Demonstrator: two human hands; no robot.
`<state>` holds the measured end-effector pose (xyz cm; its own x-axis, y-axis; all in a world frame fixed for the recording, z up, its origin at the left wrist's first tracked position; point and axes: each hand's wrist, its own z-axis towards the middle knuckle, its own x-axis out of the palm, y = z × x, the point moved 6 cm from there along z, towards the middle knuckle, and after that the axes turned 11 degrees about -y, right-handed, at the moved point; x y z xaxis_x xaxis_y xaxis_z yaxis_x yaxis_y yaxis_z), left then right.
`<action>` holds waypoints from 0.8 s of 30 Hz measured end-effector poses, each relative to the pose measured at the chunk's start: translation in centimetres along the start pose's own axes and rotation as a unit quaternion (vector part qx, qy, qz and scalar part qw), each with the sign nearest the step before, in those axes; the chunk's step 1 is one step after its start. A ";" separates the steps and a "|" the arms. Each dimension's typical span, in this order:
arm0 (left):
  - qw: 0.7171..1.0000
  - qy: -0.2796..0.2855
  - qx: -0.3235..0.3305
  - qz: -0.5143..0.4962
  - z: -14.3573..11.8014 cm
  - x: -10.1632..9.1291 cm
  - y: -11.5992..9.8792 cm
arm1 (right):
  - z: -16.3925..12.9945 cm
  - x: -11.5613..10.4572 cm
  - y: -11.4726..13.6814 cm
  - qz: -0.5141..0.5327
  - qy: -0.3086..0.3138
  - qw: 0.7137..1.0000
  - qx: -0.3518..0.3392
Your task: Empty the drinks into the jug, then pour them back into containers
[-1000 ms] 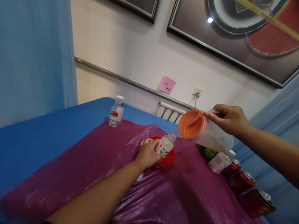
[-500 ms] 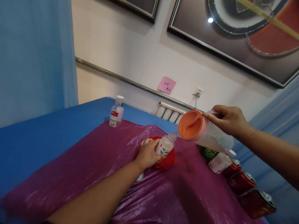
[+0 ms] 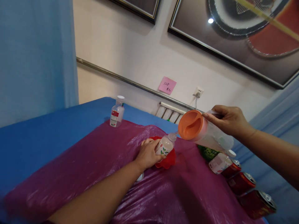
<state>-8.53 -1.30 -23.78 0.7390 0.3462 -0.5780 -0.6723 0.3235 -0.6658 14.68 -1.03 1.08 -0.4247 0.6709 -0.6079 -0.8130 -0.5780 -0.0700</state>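
My left hand (image 3: 149,154) is closed around a clear plastic bottle (image 3: 165,145) with a printed label, its uncapped mouth tilted to the right. Under the bottle sits a red scalloped dish (image 3: 171,160). By its handle, my right hand (image 3: 230,119) grips a translucent pitcher (image 3: 215,137) with an orange lid (image 3: 190,125), tipped on its side. The pitcher's spout is at the bottle's mouth, and a thin stream of clear liquid shows between them. A white cap (image 3: 140,177) lies beside my left wrist, partly hidden by it.
A capped empty-looking bottle (image 3: 117,112) stands at the far left of the purple plastic sheet (image 3: 93,161). Along the right edge are several red cans (image 3: 241,183), another labelled bottle (image 3: 219,162) and a green item (image 3: 206,153). A metal rail (image 3: 130,81) runs along the wall.
Both hands hold almost the same pose, with the pitcher still tipped at the bottle's mouth. The view has shifted very slightly.
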 end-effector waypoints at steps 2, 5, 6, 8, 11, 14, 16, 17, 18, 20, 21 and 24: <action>1.000 -0.002 0.002 0.001 0.0 0.0 0.0 | 0.0 -0.1 0.1 0.000 -0.001 1.000 0.000; 1.000 -0.002 0.000 0.004 0.0 0.0 0.0 | 0.1 -0.1 0.1 0.002 0.000 1.000 0.004; 1.000 -0.002 -0.001 0.004 0.0 0.0 0.0 | 0.1 -0.1 0.1 0.001 0.000 1.000 0.005; 1.000 -0.003 0.000 0.004 0.0 0.0 0.0 | 0.0 -0.1 0.1 0.000 -0.002 1.000 0.007; 1.000 -0.002 -0.001 0.001 0.0 0.0 0.0 | 0.0 -0.2 0.0 0.000 -0.002 1.000 0.007; 1.000 0.000 -0.007 0.000 -0.1 0.0 0.1 | 0.0 -0.2 0.1 0.002 -0.009 1.000 0.002; 1.000 0.000 -0.007 -0.001 -0.1 0.0 0.1 | 0.0 -0.3 0.1 0.002 -0.013 1.000 -0.002; 1.000 -0.001 -0.006 -0.002 -0.1 0.0 0.1 | 0.0 -0.3 0.1 0.001 -0.013 1.000 -0.003; 1.000 -0.002 -0.004 -0.003 -0.1 0.0 0.1 | 0.0 -0.3 0.1 0.000 -0.012 1.000 -0.003; 1.000 -0.003 -0.003 -0.004 -0.1 0.0 0.1 | 0.0 -0.3 0.1 -0.004 -0.010 1.000 -0.004; 1.000 -0.002 -0.003 -0.004 -0.1 0.0 0.1 | 0.0 -0.3 0.1 -0.006 -0.010 1.000 -0.004; 1.000 0.000 -0.002 -0.002 0.0 0.0 0.1 | 0.1 -0.4 0.2 -0.008 -0.011 1.000 -0.004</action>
<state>-8.56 -1.30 -23.88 0.7413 0.3453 -0.5756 -0.6695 0.3207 -0.6699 14.64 -1.39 1.33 -0.4208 0.6896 -0.5894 -0.8163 -0.5712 -0.0855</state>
